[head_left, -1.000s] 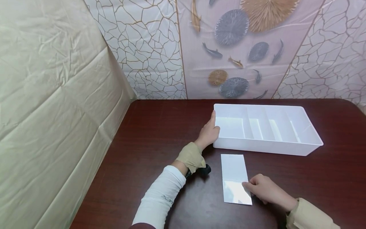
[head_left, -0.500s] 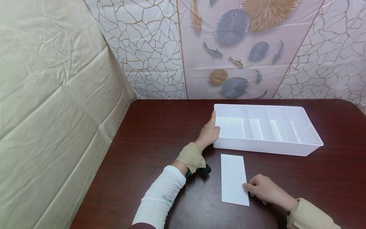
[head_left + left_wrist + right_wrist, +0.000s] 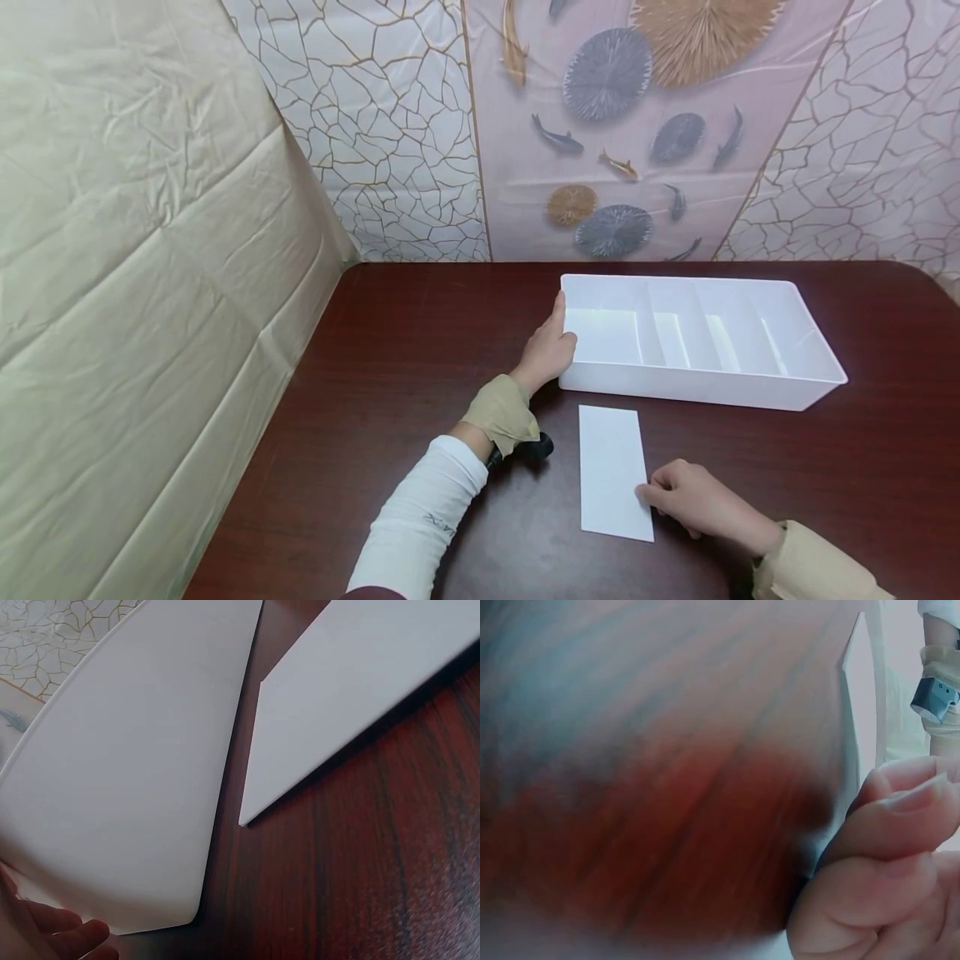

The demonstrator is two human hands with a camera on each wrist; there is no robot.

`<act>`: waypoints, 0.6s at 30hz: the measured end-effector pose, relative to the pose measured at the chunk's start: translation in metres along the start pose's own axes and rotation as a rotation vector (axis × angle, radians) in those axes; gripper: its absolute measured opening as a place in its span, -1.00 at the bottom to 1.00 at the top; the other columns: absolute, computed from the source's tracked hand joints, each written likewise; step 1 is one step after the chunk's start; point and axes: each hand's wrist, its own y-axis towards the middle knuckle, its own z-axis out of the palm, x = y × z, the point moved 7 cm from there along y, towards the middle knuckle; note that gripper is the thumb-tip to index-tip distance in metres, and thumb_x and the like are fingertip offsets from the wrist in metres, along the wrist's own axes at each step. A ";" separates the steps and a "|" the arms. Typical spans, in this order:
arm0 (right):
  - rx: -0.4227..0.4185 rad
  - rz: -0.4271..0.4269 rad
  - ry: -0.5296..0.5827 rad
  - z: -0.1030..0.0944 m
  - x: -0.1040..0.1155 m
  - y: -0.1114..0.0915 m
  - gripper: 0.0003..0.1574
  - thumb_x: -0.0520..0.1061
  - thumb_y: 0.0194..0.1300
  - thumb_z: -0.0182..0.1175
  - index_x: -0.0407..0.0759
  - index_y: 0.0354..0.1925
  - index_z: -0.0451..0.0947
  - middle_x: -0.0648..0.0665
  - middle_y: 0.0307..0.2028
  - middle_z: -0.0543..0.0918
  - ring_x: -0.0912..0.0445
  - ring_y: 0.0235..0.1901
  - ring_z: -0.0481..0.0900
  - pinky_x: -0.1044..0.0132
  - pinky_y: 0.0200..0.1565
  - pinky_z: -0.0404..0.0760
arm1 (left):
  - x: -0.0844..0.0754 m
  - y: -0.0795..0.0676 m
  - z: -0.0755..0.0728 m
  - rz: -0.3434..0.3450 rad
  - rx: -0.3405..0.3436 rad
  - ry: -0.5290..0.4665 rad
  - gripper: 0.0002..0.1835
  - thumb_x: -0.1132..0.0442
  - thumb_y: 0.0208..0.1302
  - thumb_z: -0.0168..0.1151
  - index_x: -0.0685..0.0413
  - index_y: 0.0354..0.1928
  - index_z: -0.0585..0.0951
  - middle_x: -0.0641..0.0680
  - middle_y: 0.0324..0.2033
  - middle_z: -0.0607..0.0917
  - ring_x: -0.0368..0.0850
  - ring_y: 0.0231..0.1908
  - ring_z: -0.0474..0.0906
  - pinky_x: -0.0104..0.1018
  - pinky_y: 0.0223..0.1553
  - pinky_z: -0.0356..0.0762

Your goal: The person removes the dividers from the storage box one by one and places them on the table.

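Head: white panel (image 3: 612, 472) lost glare.

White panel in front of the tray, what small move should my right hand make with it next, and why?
Probably ease the panel toward the tray: the right hand pinches its right edge, a gap separates it from the tray, and the left hand holds the tray's left end.

There are two hands (image 3: 546, 357), one white tray (image 3: 675, 385), one white panel (image 3: 611, 471) and one table (image 3: 397, 367).
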 end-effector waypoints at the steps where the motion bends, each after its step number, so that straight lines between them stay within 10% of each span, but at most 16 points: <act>1: 0.005 -0.003 0.003 0.000 0.000 0.000 -0.58 -0.05 0.14 0.07 -0.12 -0.77 0.27 0.09 -0.90 0.19 0.28 -0.91 0.17 0.38 -0.76 0.24 | 0.000 0.000 0.000 -0.001 -0.002 0.001 -0.29 0.22 0.27 -0.28 -0.36 0.33 -0.35 -0.13 0.35 0.01 -0.19 -0.78 -0.06 -0.37 -0.72 0.00; 18: -0.014 -0.022 -0.046 -0.005 0.002 -0.002 -0.55 -0.05 0.15 0.08 -0.06 -0.78 0.20 0.10 -0.83 0.17 0.25 -0.83 0.16 0.40 -0.73 0.22 | 0.000 0.000 0.000 -0.005 -0.013 0.012 -0.28 0.22 0.27 -0.27 -0.37 0.33 -0.35 -0.12 0.35 0.02 -0.20 -0.78 -0.07 -0.37 -0.73 -0.01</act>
